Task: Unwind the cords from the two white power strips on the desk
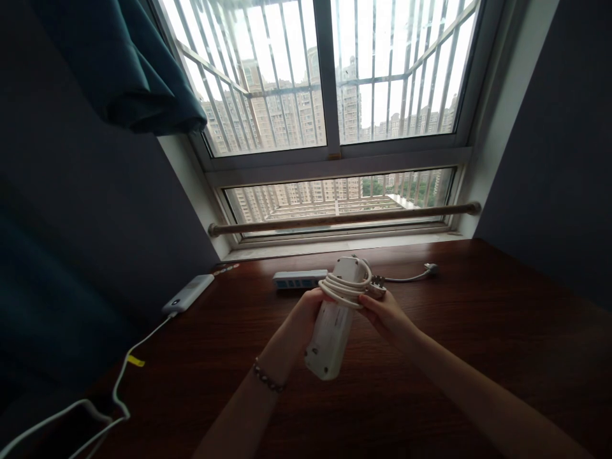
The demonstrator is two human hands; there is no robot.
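Observation:
A white power strip (332, 338) is held up over the brown table, tilted, its screwed underside facing me. Its white cord (342, 290) is wound in several loops around the strip's upper half. My left hand (308, 312) grips the strip from the left side, just under the loops, with its fingers partly hidden behind. On the right, my right hand (382, 312) is closed with the thumb at the cord loops, right below the plug (377, 287). Behind them lies a second power strip (299, 279) with a row of blue-toned sockets, partly covered by the held one.
Another plug (430, 269) on a grey cord lies at the back right of the table (454, 331). To the left is a white device (189, 294) with a white cable (129, 357) bearing a yellow tag. A rail (344, 218) crosses the window; a teal curtain (138, 83) hangs upper left.

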